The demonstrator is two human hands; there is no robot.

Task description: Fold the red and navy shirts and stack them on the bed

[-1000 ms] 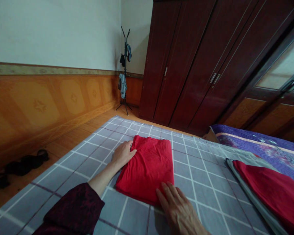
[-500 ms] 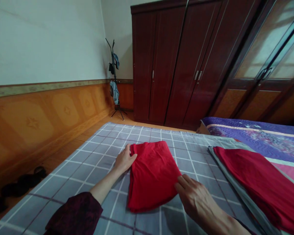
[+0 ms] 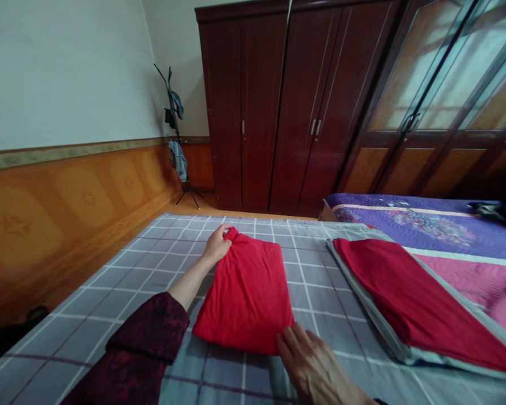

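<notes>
A folded red garment, creased and roughly four-sided, lies in front of me on a grey checked bedsheet. At its far left corner, my left hand is closed, pinching the fabric between thumb and fingers and lifting it a little. My right hand grips the near right corner, its fingers bent over the edge. The fingertips under the cloth are hidden. What kind of garment it is, I cannot tell.
Right of the garment lies another folded red cloth on grey fabric. Beyond it is a bed with a purple and pink cover. A dark red wardrobe and a coat stand stand at the back. Dark objects lie on the floor at left.
The view has swung to the right. The garment has turned somewhat on the sheet, and its far left corner is now raised in my left hand. My right hand has shifted to the near right corner.
</notes>
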